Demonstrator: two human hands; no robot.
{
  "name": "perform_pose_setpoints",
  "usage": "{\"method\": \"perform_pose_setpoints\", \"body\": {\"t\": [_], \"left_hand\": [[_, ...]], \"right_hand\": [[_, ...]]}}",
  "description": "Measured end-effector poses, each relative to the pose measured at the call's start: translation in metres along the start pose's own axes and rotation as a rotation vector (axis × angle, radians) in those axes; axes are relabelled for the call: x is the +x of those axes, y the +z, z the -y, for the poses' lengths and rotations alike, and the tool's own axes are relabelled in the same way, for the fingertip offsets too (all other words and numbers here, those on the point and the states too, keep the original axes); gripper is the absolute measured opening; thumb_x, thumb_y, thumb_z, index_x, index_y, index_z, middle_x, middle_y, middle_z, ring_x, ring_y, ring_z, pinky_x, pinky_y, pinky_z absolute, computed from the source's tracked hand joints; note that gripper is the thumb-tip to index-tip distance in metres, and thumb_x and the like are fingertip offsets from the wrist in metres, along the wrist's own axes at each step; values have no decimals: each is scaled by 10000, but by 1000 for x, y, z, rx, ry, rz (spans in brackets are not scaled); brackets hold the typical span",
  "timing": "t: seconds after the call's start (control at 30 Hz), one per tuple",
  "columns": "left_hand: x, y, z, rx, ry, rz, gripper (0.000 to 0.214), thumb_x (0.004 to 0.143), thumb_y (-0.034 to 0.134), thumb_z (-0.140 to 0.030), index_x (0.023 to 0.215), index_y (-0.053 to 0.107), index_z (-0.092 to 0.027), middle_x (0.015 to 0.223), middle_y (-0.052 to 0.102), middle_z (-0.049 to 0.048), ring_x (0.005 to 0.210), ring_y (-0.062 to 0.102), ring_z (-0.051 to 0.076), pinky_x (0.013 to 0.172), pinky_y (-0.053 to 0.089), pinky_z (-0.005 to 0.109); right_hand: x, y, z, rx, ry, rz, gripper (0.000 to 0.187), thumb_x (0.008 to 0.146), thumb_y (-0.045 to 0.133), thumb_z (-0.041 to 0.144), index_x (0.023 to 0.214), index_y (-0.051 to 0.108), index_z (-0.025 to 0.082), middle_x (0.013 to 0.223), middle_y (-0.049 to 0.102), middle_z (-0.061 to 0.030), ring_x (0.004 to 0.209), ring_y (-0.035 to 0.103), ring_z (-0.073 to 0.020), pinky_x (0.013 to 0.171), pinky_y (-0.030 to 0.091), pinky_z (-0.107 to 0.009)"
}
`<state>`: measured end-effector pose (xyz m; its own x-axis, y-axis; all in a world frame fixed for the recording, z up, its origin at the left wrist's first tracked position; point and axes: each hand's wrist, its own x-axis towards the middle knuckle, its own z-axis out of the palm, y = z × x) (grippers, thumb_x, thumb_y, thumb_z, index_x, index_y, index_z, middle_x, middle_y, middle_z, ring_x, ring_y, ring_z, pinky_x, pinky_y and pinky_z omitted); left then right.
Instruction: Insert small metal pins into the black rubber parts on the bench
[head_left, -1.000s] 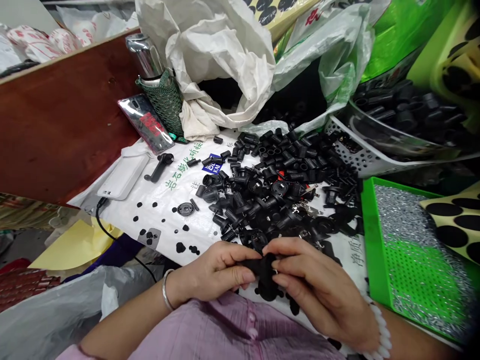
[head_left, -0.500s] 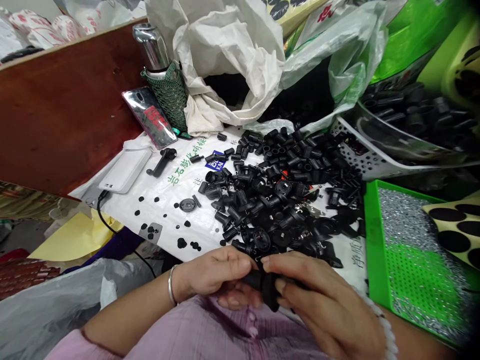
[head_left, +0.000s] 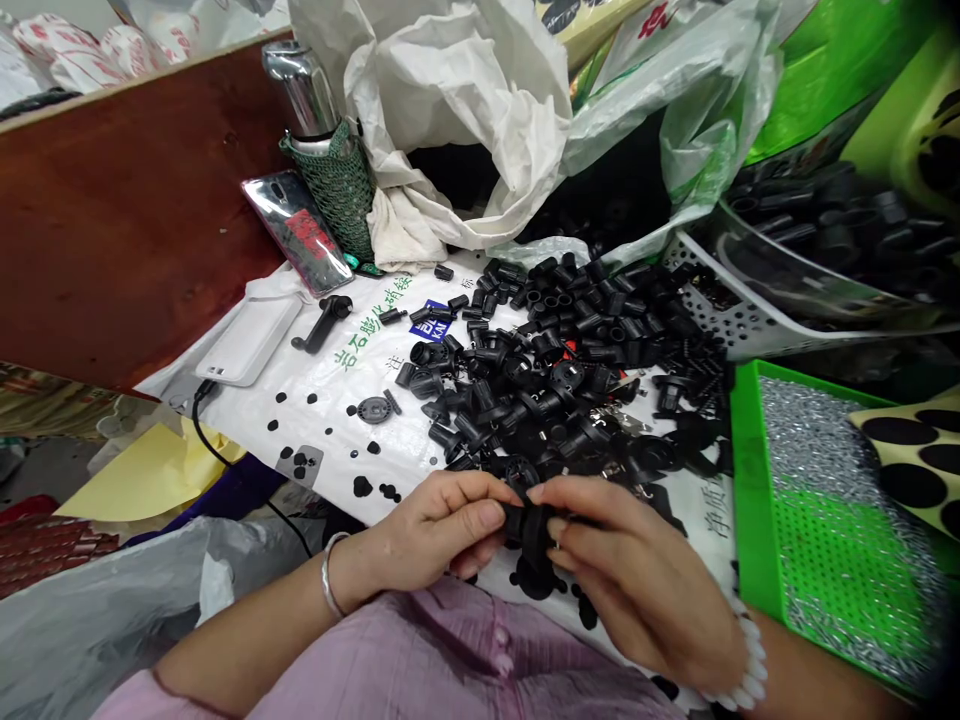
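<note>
Between my two hands is a black plastic part with a round flange, held just above the near edge of the table. My left hand pinches its left end between thumb and fingers. From the other side, the fingertips of my right hand close on the flanged end. What lies inside the grip is partly covered by my fingers. Right beyond my hands spreads a heap of black plastic parts, with short tubes, round discs and small springs among them.
A green tray of small metal pins stands at the right, with a sheet of black round stickers over it. Behind are a white perforated basket, an open white bag and a flask. A phone leans at the left.
Both hands have risen slightly, bringing the black part up and away from my lap. My right fingers have shifted from lying over the part to gripping it at the fingertips.
</note>
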<state>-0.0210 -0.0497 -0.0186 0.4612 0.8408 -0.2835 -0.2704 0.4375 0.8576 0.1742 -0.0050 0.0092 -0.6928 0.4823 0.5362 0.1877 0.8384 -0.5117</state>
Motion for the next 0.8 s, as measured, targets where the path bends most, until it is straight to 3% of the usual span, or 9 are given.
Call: {"method": "perform_pose_setpoints", "body": {"t": [0.1,0.23,0.4,0.5,0.63,0.8], "left_hand": [[3,2,2,2,-13,26,392,860,407,-512,821,508,-135,515,377,-60,409,327,48,399,270,169],[6,6,4,89,22,-123,424,853,385,-544,719,462,-148,481,306,-78,411,250,47,386,202,170],[12,7,8,-36,-23,-207,459,810,403,-600,695,453,-159,474,249,-94,391,202,38,371,172,156],[14,7,6,-79,-41,-222,445,801,422,-597,690,438,-166,456,234,-104,378,179,33,361,171,148],[14,8,1,-98,-54,-235,465,777,439,-617,649,411,-171,438,237,-105,372,172,30,352,162,139],[13,9,-1,-96,-95,-258,477,755,450,-635,639,411,-174,428,246,-100,365,176,32,349,160,138]], "right_hand": [[-1,1,1,-93,-30,-3,195,810,471,83,939,570,191,947,648,-73,904,620,-157,760,535,-254],[1,7,-8,-51,-73,-21,200,812,450,62,943,548,177,986,627,-95,923,604,-164,750,538,-279],[3,13,-12,139,74,-6,146,814,447,52,915,508,138,1003,582,-125,959,573,-156,750,527,-263],[4,12,-6,30,73,18,150,830,469,85,969,509,125,1033,590,-130,1012,562,-165,808,512,-264],[7,5,0,-140,31,87,355,872,496,225,1190,435,77,1106,589,-145,1088,527,-177,884,486,-273],[11,0,4,-263,-30,117,359,898,448,284,1194,469,83,1082,607,-143,1004,580,-196,814,528,-294]]}}
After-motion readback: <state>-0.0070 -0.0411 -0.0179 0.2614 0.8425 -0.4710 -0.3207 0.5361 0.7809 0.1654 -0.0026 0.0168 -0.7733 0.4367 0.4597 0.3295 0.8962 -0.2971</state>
